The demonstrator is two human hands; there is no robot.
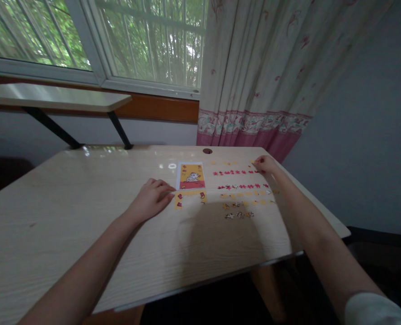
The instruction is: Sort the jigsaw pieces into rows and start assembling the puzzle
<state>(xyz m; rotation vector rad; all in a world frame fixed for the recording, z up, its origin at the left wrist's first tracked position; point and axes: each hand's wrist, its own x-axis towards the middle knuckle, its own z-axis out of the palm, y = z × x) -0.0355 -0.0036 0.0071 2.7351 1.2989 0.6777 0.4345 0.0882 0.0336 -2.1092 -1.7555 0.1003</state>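
Note:
A picture card (pixel 191 176) with a white animal on yellow and red lies mid-table. Just below it is a partly joined jigsaw puzzle (pixel 191 194), mostly its yellow top and side edges. My left hand (pixel 153 198) rests on the table at the puzzle's left side, fingers stretched towards its upper left corner and loosely apart. At the far right, my right hand (pixel 265 163) pinches a yellow puzzle piece (pixel 252 161) at the end of the top row. Loose red puzzle pieces (pixel 243 186) lie in rows between my hands, with yellow pieces (pixel 244 195) and white-patterned pieces (pixel 240 215) nearer me.
The wooden table (pixel 95 207) has a round cable hole (pixel 207 151) at its back edge. A raised shelf (pixel 54 97) on black legs stands at the back left. Behind are a window (pixel 153 45) and a curtain (pixel 251 81). A dark chair (pixel 380 239) stands at the right.

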